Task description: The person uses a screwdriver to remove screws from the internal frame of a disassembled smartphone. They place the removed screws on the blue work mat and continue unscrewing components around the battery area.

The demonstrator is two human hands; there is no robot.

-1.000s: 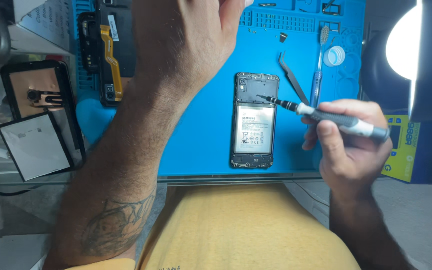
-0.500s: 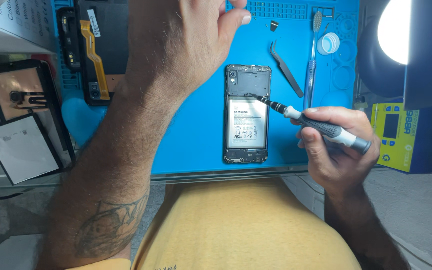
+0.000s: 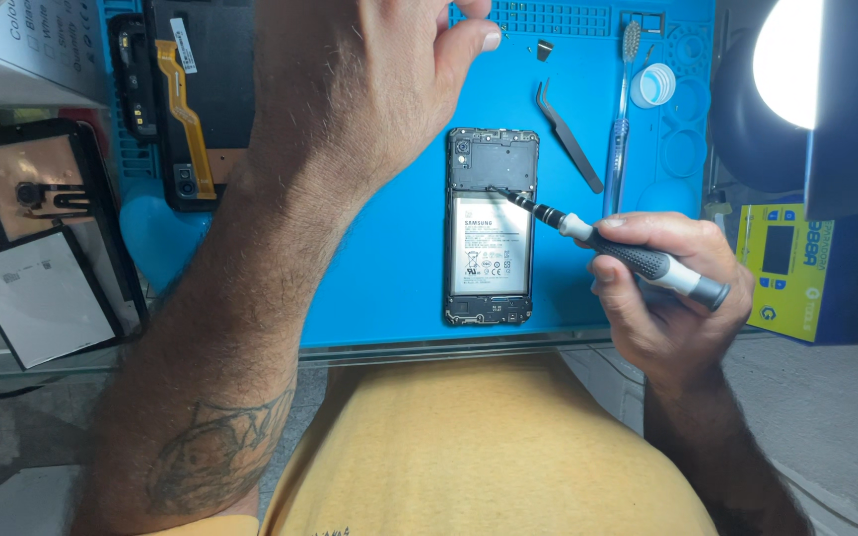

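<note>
Clearly, right hand point(image 3: 662, 288) grips a screwdriver point(image 3: 613, 245) — tip on opened phone point(image 3: 490, 241) — left hand point(image 3: 369, 89) pinching, contents unclear.

Tweezers point(image 3: 570, 139), toothbrush point(image 3: 621, 119), small white cap point(image 3: 653, 85) on blue mat point(image 3: 389, 268); lit lamp point(image 3: 788, 62) at right.

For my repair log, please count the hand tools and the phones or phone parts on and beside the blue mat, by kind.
Screwdriver, in right hand: 1
Tweezers: 1
Toothbrush: 1
Opened phone on mat: 1
Other phone bodies or panels at left: 3
Total: 7
</note>
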